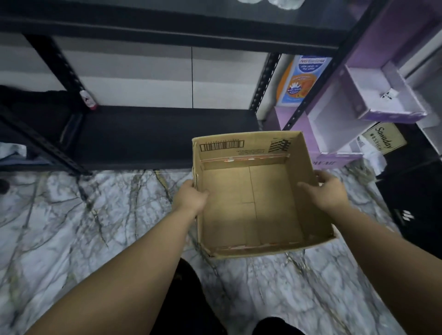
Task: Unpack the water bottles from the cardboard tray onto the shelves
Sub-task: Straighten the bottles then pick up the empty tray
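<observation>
A brown cardboard tray (251,205) hangs above the marble floor in front of a black metal shelf unit (167,134). Nothing lies inside the tray; its bare bottom shows. My left hand (191,197) grips the tray's left wall, thumb over the rim. My right hand (327,191) grips the right wall, thumb inside and fingers outside. At the very top edge, the bottoms of clear water bottles (284,2) show through the upper shelf.
The lower shelf board is dark and bare, with a small pink-white item (87,99) at its left post. Purple open boxes (382,95) and an orange-blue package (303,79) stand to the right. A dark box (411,205) sits at the far right on the floor.
</observation>
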{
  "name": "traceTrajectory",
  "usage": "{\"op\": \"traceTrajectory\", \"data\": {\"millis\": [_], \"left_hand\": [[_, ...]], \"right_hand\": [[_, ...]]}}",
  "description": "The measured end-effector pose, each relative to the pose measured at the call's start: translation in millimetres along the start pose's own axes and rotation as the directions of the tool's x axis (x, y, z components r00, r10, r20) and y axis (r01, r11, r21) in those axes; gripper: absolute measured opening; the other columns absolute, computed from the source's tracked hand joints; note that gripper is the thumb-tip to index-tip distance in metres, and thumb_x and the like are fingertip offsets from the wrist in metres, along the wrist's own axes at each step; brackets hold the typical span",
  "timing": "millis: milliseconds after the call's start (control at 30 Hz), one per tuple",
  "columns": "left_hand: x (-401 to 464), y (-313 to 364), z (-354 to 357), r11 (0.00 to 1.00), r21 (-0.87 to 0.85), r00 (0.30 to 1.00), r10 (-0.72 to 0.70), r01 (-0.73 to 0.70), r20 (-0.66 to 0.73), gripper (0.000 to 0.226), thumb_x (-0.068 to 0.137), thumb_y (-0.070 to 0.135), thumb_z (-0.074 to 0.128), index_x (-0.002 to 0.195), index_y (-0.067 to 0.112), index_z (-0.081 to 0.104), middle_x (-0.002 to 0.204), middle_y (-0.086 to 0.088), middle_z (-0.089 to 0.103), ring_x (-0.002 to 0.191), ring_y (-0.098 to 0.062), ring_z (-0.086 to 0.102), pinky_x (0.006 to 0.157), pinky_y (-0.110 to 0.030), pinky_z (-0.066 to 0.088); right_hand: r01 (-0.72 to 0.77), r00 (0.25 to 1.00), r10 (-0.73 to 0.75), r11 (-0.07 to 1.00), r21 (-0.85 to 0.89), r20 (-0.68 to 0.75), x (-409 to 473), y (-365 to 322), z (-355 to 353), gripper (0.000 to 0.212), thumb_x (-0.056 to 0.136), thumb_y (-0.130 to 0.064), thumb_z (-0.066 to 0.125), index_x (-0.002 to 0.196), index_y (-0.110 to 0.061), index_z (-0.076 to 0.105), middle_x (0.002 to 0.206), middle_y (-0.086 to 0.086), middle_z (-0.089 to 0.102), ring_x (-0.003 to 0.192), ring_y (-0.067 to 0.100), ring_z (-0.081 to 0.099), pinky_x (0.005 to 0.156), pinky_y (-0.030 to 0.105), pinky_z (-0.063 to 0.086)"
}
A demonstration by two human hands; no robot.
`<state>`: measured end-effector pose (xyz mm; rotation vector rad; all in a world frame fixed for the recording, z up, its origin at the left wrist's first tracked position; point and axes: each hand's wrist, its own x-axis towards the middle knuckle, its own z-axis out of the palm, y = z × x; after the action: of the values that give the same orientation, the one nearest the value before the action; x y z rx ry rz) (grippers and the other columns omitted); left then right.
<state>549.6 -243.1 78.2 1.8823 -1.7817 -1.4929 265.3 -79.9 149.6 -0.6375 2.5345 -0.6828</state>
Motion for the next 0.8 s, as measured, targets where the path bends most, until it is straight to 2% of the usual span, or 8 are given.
{"op": "traceTrajectory", "data": {"millis": [100,200,267,367,433,500,600,800], "left_hand": [[-21,11,-20,1.000,0.021,0.999,0.009,-0.007,-0.052,0.025,0.094,0.041,0.064,0.114,0.026,0.067,0.104,0.001,0.074,0.095,-0.027,0.070,0.085,-0.037,0.060],[-41,22,-37,0.999,0.034,0.997,0.012,-0.009,-0.077,0.018,0.098,0.037,0.061,0.111,0.027,0.068,0.097,0.001,0.074,0.088,-0.026,0.070,0.079,-0.037,0.061],[-53,26,-48,0.999,0.044,0.996,0.013,-0.009,-0.092,0.016,0.098,0.036,0.060,0.107,0.028,0.070,0.093,0.001,0.075,0.082,-0.024,0.070,0.074,-0.038,0.061],[-69,31,-67,0.999,0.030,0.997,-0.024,0.026,-0.077,0.016,0.097,0.038,0.062,0.106,0.028,0.070,0.095,0.002,0.074,0.086,-0.025,0.069,0.077,-0.039,0.061],[-81,39,-82,0.998,0.038,0.997,-0.049,0.051,-0.056,0.024,0.097,0.041,0.065,0.115,0.026,0.072,0.108,0.001,0.076,0.096,-0.027,0.070,0.081,-0.034,0.058],[-92,51,-98,0.998,0.028,0.998,-0.055,0.056,-0.043,0.033,0.097,0.040,0.068,0.124,0.022,0.070,0.117,-0.002,0.075,0.103,-0.027,0.070,0.081,-0.030,0.053],[-108,67,-124,0.997,0.024,0.997,-0.067,0.068,-0.031,0.038,0.096,0.044,0.068,0.128,0.025,0.068,0.109,0.000,0.076,0.095,-0.022,0.069,0.083,-0.033,0.057],[-141,103,-168,0.994,-0.004,0.994,-0.112,0.112,0.017,0.047,0.093,0.044,0.072,0.136,0.025,0.066,0.102,0.000,0.076,0.082,-0.014,0.069,0.062,-0.023,0.048]], "right_hand": [[-0.062,0.997,0.056,0.990,0.126,0.055,-18,-6,-15,0.052,0.084,-0.027,0.084,0.130,-0.020,0.061,0.110,0.006,0.072,0.100,0.030,0.071,0.096,0.049,0.057],[-0.118,0.988,0.096,0.974,0.191,0.122,-32,-12,-28,0.062,0.072,-0.043,0.083,0.125,-0.035,0.051,0.113,0.001,0.072,0.098,0.028,0.073,0.094,0.053,0.058],[-0.125,0.983,0.094,0.972,0.199,0.155,-43,-21,-36,0.057,0.078,-0.039,0.083,0.123,-0.036,0.048,0.114,0.001,0.072,0.096,0.027,0.073,0.092,0.052,0.059],[-0.148,0.980,0.109,0.959,0.244,0.166,-63,-41,-50,0.049,0.089,-0.022,0.079,0.126,-0.032,0.047,0.109,-0.002,0.068,0.089,0.016,0.068,0.077,0.038,0.057],[-0.158,0.977,0.117,0.958,0.238,0.179,-76,-52,-60,0.051,0.091,-0.019,0.078,0.131,-0.028,0.047,0.106,-0.003,0.065,0.085,0.011,0.064,0.072,0.031,0.052],[-0.176,0.972,0.136,0.962,0.207,0.193,-87,-64,-70,0.056,0.088,-0.021,0.079,0.134,-0.029,0.047,0.109,-0.002,0.066,0.090,0.017,0.066,0.081,0.038,0.056],[-0.231,0.958,0.188,0.953,0.195,0.217,-105,-84,-89,0.064,0.083,-0.026,0.083,0.135,-0.033,0.047,0.115,0.000,0.069,0.102,0.024,0.070,0.096,0.052,0.057],[-0.259,0.949,0.215,0.948,0.182,0.229,-127,-123,-132,0.058,0.088,-0.021,0.080,0.134,-0.030,0.046,0.109,-0.003,0.066,0.092,0.016,0.068,0.089,0.046,0.058]]}}
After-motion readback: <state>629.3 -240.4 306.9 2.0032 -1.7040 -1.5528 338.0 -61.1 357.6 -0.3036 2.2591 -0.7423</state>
